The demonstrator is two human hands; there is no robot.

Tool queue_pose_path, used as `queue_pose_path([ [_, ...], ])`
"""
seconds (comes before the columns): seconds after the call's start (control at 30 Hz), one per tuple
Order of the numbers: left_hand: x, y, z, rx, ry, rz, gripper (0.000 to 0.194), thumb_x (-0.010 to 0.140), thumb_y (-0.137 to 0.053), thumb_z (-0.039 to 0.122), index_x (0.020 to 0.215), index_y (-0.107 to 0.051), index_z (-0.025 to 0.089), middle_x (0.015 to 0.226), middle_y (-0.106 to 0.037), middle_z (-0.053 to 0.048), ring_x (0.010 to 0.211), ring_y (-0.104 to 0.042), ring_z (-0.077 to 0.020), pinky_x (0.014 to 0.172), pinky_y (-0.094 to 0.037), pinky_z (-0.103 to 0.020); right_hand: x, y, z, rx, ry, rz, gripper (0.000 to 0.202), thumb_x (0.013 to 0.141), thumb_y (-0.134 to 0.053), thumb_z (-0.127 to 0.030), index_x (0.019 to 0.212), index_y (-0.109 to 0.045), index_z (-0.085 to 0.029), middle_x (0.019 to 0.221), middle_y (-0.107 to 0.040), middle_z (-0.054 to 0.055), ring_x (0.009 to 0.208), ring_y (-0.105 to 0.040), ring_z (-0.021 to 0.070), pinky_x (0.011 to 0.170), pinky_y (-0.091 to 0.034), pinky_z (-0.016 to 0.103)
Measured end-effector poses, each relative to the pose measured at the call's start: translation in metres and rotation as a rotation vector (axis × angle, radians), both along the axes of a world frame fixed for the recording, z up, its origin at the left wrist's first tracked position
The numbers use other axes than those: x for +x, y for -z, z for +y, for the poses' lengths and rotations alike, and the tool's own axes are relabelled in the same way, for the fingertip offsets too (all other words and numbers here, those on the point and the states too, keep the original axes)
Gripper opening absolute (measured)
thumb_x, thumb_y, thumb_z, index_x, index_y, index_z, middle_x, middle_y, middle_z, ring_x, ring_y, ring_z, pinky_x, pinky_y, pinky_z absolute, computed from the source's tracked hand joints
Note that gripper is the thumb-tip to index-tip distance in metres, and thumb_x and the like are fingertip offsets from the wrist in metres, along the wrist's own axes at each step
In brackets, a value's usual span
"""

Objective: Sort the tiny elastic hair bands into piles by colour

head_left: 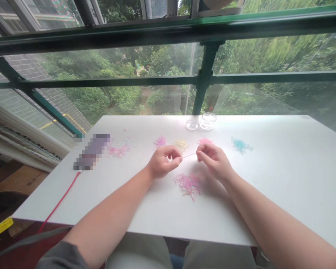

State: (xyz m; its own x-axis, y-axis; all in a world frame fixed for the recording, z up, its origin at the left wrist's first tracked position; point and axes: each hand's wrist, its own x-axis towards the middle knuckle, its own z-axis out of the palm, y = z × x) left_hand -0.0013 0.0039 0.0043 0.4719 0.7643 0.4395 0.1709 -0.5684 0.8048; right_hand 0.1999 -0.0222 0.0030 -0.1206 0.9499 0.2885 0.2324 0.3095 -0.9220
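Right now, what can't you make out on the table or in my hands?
In the head view:
Thin strand: ends hidden by the left hand and right hand; too fine to tell if looped.
Pink pile beyond the right hand: partly blocked by it.
Dark patch: pixelated, details lost.

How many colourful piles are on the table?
6: scattered mixed pile at left; then purple pile, yellow pile, pink pile, teal pile in a row rightward; pinkish pile at front centre. Left hand or right hand may hide more.
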Motion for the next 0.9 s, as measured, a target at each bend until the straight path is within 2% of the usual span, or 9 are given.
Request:
queue_pose_path([
  [0.33,0.000,0.003,-0.002,0.009,-0.005,0.096,0.008,0.076,-0.057,0.018,0.069,-0.060,0.015,0.065,-0.060,0.001,0.061,-0.051,-0.0084,0.061,-0.039,-0.023,-0.014,0.001,-0.008,-0.045,-0.127,-0.099,0.011,0.081,-0.052,-0.021,0.072,-0.053,-0.016,0.064,-0.051,-0.001,0.059,-0.045,0.0108,0.056,-0.035,0.025],
  [0.43,-0.001,0.003,-0.001,0.000,-0.003,0.112,0.008,0.076,-0.058,0.022,0.076,-0.062,0.015,0.069,-0.062,-0.001,0.063,-0.054,-0.0093,0.061,-0.040,-0.023,-0.015,0.000,-0.008,-0.059,-0.108,-0.090,0.011,0.081,-0.053,-0.022,0.072,-0.054,-0.016,0.063,-0.052,-0.001,0.058,-0.045,0.0105,0.056,-0.036,0.025],
  [0.57,0.000,0.004,-0.002,-0.009,-0.005,0.116,0.017,0.073,-0.062,0.022,0.089,-0.062,0.016,0.077,-0.065,-0.002,0.067,-0.057,-0.0104,0.062,-0.042,-0.023,-0.015,0.001,-0.008,-0.064,-0.104,-0.069,0.012,0.082,-0.053,-0.023,0.073,-0.055,-0.016,0.064,-0.052,-0.001,0.059,-0.045,0.0109,0.057,-0.036,0.025],
  [0.9,0.001,0.003,-0.002,-0.003,-0.072,0.123,0.012,0.077,-0.062,0.026,0.076,-0.066,0.015,0.073,-0.067,-0.003,0.064,-0.057,-0.0100,0.059,-0.041,-0.023,-0.013,0.001,-0.008,-0.061,-0.097,-0.080,0.011,0.081,-0.055,-0.024,0.074,-0.058,-0.016,0.065,-0.056,0.000,0.059,-0.047,0.0113,0.056,-0.038,0.025],
])
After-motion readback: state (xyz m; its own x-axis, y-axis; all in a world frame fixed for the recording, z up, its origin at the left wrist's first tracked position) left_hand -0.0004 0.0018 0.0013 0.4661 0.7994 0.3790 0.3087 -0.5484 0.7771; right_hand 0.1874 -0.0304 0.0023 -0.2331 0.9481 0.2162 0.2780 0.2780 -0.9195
